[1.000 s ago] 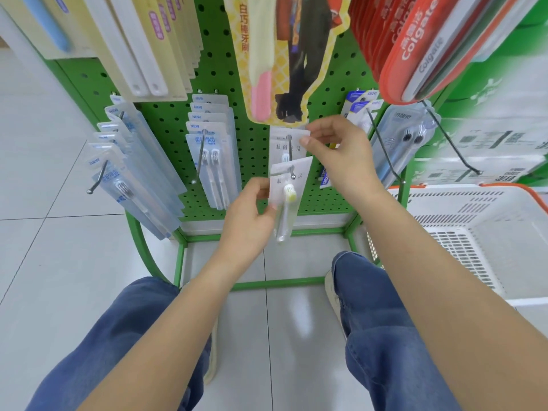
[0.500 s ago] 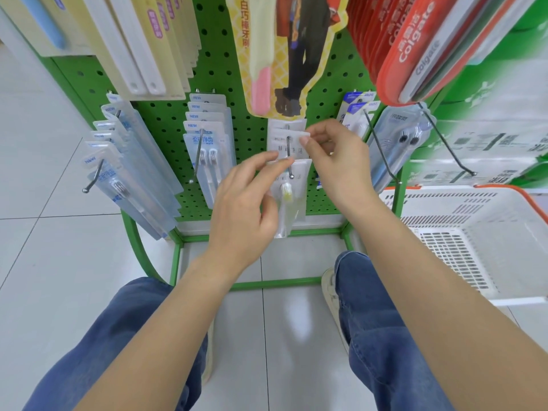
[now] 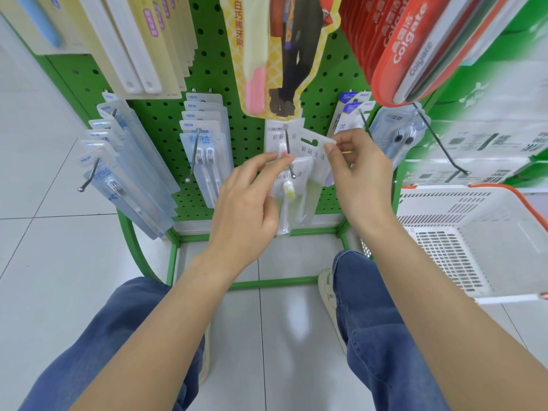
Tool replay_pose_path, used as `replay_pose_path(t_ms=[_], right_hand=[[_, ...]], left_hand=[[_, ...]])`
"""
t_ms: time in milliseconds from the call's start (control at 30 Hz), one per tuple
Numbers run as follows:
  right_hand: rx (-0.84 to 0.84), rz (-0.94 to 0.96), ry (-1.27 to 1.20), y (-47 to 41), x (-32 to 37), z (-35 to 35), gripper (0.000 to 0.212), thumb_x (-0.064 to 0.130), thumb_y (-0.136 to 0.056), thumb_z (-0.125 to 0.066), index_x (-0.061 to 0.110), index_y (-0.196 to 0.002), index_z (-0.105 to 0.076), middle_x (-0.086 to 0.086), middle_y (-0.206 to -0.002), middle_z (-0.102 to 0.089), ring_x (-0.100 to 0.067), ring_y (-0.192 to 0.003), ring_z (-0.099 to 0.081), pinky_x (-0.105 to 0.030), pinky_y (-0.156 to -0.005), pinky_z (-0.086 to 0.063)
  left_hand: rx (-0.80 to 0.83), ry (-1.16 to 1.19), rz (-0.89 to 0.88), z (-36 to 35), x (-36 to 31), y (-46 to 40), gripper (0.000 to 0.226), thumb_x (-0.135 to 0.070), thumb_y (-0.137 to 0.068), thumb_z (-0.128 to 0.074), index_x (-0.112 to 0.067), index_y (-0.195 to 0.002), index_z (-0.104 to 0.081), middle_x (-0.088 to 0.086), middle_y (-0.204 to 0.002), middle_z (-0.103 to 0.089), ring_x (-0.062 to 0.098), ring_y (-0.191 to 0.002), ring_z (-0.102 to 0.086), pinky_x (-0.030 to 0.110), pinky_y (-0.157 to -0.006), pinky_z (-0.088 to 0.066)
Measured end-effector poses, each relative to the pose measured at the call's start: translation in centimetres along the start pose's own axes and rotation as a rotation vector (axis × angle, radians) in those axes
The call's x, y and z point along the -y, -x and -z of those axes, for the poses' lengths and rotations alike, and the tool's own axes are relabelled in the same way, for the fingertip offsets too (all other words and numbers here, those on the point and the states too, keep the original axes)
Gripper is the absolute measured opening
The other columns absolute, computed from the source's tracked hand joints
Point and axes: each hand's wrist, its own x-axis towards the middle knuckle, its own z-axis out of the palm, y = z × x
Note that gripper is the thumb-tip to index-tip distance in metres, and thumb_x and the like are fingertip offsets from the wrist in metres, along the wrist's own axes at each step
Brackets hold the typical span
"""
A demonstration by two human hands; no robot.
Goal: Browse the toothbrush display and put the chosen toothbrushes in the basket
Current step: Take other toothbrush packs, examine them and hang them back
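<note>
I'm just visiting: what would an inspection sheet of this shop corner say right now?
Surface: green pegboard rack standing on a tiled floor.
Job's things: white toothbrush pack tilted, its hang slot off the hook; another pack hangs below; basket right, nothing seen inside.
Clutter: blue-white packs, clear packs, red packs.
Hands: right hand pinches the tilted pack's corner; left hand has fingertips at the hook.
Cables: nothing seen.
Surroundings: person's jeans.
</note>
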Motion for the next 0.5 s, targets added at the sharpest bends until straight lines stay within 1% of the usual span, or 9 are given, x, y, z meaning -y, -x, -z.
replay_pose_path(t_ms=[133, 200, 267, 333, 367, 400, 433, 467, 500], right_hand=[[-0.016, 0.037, 0.115, 1.4, 0.1, 1.0, 0.008, 0.022, -0.095, -0.057, 0.016, -0.098, -0.062, 0.015, -0.081, -0.057, -0.015, -0.077, -0.063, -0.028, -0.068, -0.040], [-0.013, 0.092, 0.152, 2.3, 0.3, 1.5, 0.009, 0.022, -0.095, -0.057, 0.016, -0.097, -0.062, 0.011, -0.083, -0.060, -0.015, -0.079, -0.065, -0.031, -0.070, -0.046], [-0.022, 0.138, 0.186, 3.2, 0.3, 2.2, 0.009, 0.022, -0.095, -0.056, 0.015, -0.096, -0.062, 0.007, -0.086, -0.063, -0.013, -0.079, -0.065, -0.034, -0.071, -0.048], [-0.036, 0.153, 0.171, 4.1, 0.4, 3.0, 0.008, 0.023, -0.095, -0.055, 0.016, -0.095, -0.060, 0.007, -0.087, -0.061, -0.012, -0.078, -0.062, -0.035, -0.070, -0.049], [-0.041, 0.147, 0.137, 4.4, 0.4, 3.4, 0.007, 0.024, -0.095, -0.054, 0.018, -0.094, -0.059, 0.008, -0.086, -0.059, -0.010, -0.076, -0.060, -0.033, -0.069, -0.048], [-0.038, 0.132, 0.085, 4.7, 0.5, 3.8, 0.007, 0.025, -0.096, -0.053, 0.021, -0.093, -0.057, 0.011, -0.083, -0.057, -0.006, -0.072, -0.058, -0.029, -0.066, -0.047], [-0.024, 0.109, 0.027, 5.0, 0.5, 4.1, 0.006, 0.026, -0.096, -0.052, 0.023, -0.092, -0.055, 0.016, -0.078, -0.054, -0.003, -0.067, -0.056, -0.022, -0.061, -0.043], [0.000, 0.080, -0.033, 5.2, 0.4, 4.3, 0.006, 0.026, -0.096, -0.052, 0.024, -0.091, -0.054, 0.018, -0.071, -0.052, -0.001, -0.061, -0.053, -0.015, -0.057, -0.036], [0.032, 0.048, -0.097, 5.5, 0.3, 4.5, 0.006, 0.024, -0.097, -0.052, 0.024, -0.091, -0.055, 0.020, -0.065, -0.051, 0.000, -0.055, -0.048, -0.011, -0.053, -0.031]], left_hand=[[0.009, -0.006, -0.009, 0.2, 0.1, 0.0, 0.067, 0.008, -0.077, -0.040, -0.018, -0.138, -0.054, 0.004, -0.137, -0.051, 0.021, -0.127, -0.046, 0.042, -0.107, -0.038], [-0.011, 0.005, -0.009, 0.2, 0.0, -0.1, 0.069, 0.009, -0.078, -0.038, -0.019, -0.139, -0.052, 0.006, -0.140, -0.048, 0.022, -0.129, -0.044, 0.043, -0.109, -0.037], [-0.072, 0.013, -0.038, 0.3, -0.5, 0.0, 0.068, 0.011, -0.079, -0.042, -0.016, -0.140, -0.049, 0.010, -0.142, -0.046, 0.022, -0.130, -0.042, 0.037, -0.111, -0.034], [-0.181, 0.000, -0.127, 0.4, -1.3, 0.2, 0.057, 0.010, -0.081, -0.048, -0.007, -0.135, -0.053, 0.011, -0.136, -0.052, 0.022, -0.124, -0.047, 0.029, -0.107, -0.035], [-0.235, 0.013, -0.176, 0.3, -1.8, 0.4, 0.047, 0.006, -0.083, -0.051, -0.003, -0.129, -0.057, 0.010, -0.127, -0.058, 0.021, -0.117, -0.052, 0.027, -0.102, -0.039], [-0.273, 0.037, -0.217, 0.3, -2.2, 0.8, 0.036, 0.000, -0.086, -0.052, -0.001, -0.120, -0.063, 0.009, -0.115, -0.065, 0.022, -0.106, -0.058, 0.026, -0.095, -0.044], [-0.283, 0.067, -0.248, 0.3, -2.5, 1.2, 0.026, -0.006, -0.088, -0.051, -0.001, -0.106, -0.068, 0.007, -0.099, -0.069, 0.022, -0.091, -0.062, 0.027, -0.083, -0.049], [-0.263, 0.092, -0.254, 0.3, -2.8, 1.6, 0.022, -0.012, -0.089, -0.050, -0.004, -0.091, -0.070, 0.004, -0.082, -0.068, 0.021, -0.075, -0.062, 0.029, -0.069, -0.051], [-0.210, 0.092, -0.216, 0.2, -3.1, 2.0, 0.027, -0.019, -0.090, -0.048, -0.009, -0.077, -0.069, -0.002, -0.068, -0.064, 0.019, -0.062, -0.058, 0.032, -0.057, -0.048]])
